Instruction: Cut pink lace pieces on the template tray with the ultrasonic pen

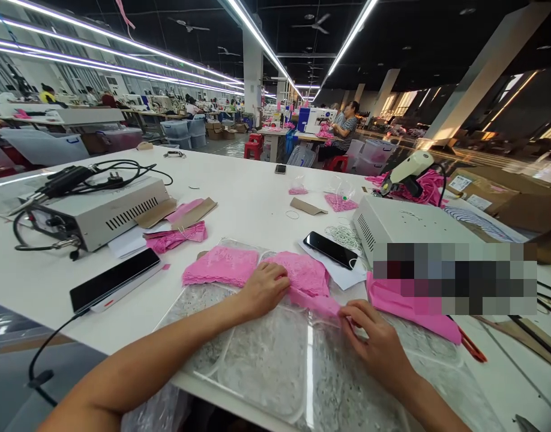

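At the near edge of a white desk (239,192), a person's left hand (263,289) lies palm down on a pink lace piece (298,276), its fingers curled loosely against the cloth without gripping, while the right hand (378,341) has its fingers pinched shut on a narrow pink strip of the same piece; both forearms run out of the bottom of the picture. The lace rests on clear plastic bags (275,360) packed with pale lace, whose lower ends hang over the desk edge and are cut off. A blurred block hides part of the white machine (406,225) at right and the pink fabric (415,309) below it. A black phone (330,249) lies on white paper just beside that machine, and a second dark phone (114,279) with a cable sits at left. Farther back on the left stands a grey machine (99,216) with black cords piled on top, with folded pink cloth (176,237) and cardboard near it. Small clear bags (341,201) holding pink pieces lie mid-desk, their contents hard to make out. A cream handheld tool (408,171) rests on more pink cloth. In the distance a seated worker (345,132) sits at a sewing station, beside clear storage bins (183,132) whose contents cannot be told.
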`<state>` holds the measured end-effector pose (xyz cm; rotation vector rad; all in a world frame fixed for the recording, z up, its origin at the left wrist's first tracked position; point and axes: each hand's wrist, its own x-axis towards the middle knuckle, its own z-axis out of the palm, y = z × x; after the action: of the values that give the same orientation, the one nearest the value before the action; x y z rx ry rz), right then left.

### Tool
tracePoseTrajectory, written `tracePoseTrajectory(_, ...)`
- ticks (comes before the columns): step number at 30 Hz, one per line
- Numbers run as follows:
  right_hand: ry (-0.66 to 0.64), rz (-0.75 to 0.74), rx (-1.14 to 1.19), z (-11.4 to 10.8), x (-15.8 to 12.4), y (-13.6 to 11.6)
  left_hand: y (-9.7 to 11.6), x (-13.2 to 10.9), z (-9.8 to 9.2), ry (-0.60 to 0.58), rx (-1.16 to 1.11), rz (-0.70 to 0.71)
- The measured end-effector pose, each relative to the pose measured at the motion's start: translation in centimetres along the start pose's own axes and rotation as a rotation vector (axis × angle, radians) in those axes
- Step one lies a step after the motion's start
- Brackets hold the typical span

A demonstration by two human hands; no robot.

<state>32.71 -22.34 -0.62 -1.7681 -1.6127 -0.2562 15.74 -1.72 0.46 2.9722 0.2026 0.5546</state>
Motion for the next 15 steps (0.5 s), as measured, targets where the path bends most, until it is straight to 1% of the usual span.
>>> tracePoseTrajectory(2, -0.089, -0.052, 0.054, -1.0, -0.7, -1.4, 0.5, -1.7, -1.2, -0.015, -0.014, 0.055)
tracePoseTrajectory(5, -0.272, -0.085, 0.147, -1.8, -2.0, -3.1, 1.0, -5.3, -3.3, -0.089, -0.061, 0.147)
tracePoseTrajectory(6, -0.305, -0.066, 0.175, -1.9, -2.3, -3.3, 1.0, -6.6, -3.9, -0.107, -0.076, 0.143)
tracePoseTrajectory(7, -0.319, -0.029, 0.194, -1.9, -2.6, -3.3, 1.0, -7.7, -4.3, -0.115, -0.097, 0.110)
tracePoseTrajectory(9, -0.320, 0.064, 0.200, -1.5, -2.9, -3.0, 1.0, -9.3, -4.8, -0.115, -0.147, 0.015)
tracePoseTrajectory(11, -0.319, 0.115, 0.177, -0.7, -3.0, -2.5, 1.0, -9.9, -4.6, -0.112, -0.186, -0.046)
tracePoseTrajectory(15, -0.328, 0.080, 0.109, 1.1, -3.0, -2.2, 0.9, -8.9, -3.1, -0.132, -0.131, -0.028)
